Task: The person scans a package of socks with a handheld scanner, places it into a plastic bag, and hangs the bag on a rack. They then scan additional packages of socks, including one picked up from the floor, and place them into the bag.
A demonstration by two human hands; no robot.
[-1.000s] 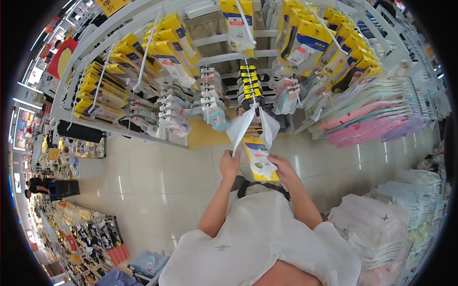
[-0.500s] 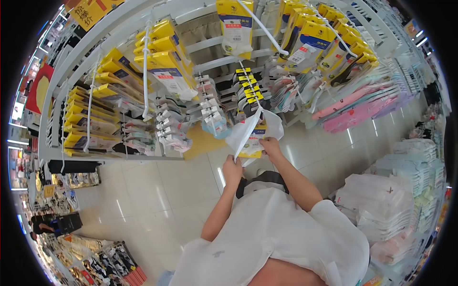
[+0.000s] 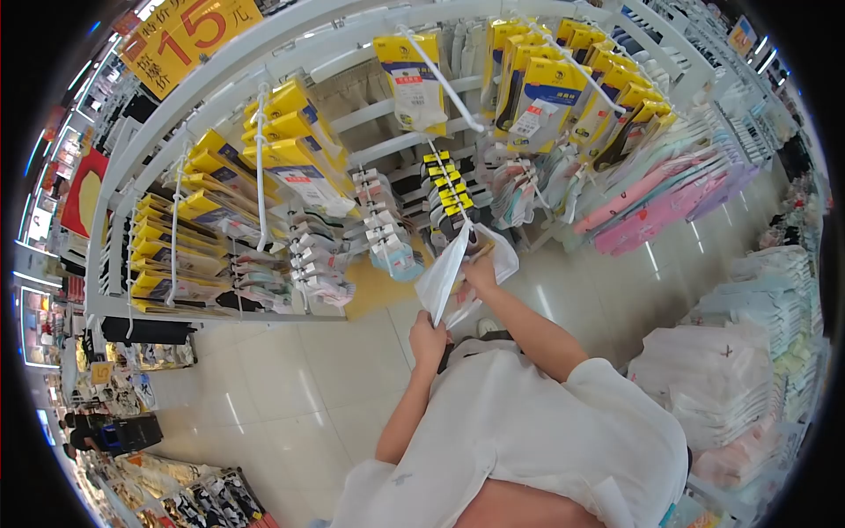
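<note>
A white plastic bag (image 3: 440,275) hangs in front of the rack, its top near the end of a hook of black-and-yellow tagged socks (image 3: 451,189). My left hand (image 3: 429,339) is closed on the bag's lower left edge. My right hand (image 3: 480,271) reaches in at the bag's right side, fingers bent and partly hidden by the plastic. What it holds, if anything, is hidden. A yellow-topped sock packet (image 3: 414,84) hangs from a hook above the bag.
White hooks (image 3: 261,176) jut from the rack toward me. Pink and purple garments (image 3: 651,207) hang at the right, with white packaged clothes (image 3: 704,374) below. A price sign (image 3: 189,40) stands upper left. Two people are far off at lower left.
My right hand has moved up and left into the bag. The yellow-and-blue packet formerly visible by it is now mostly hidden. My left hand still grips the bag. The view has shifted slightly.
</note>
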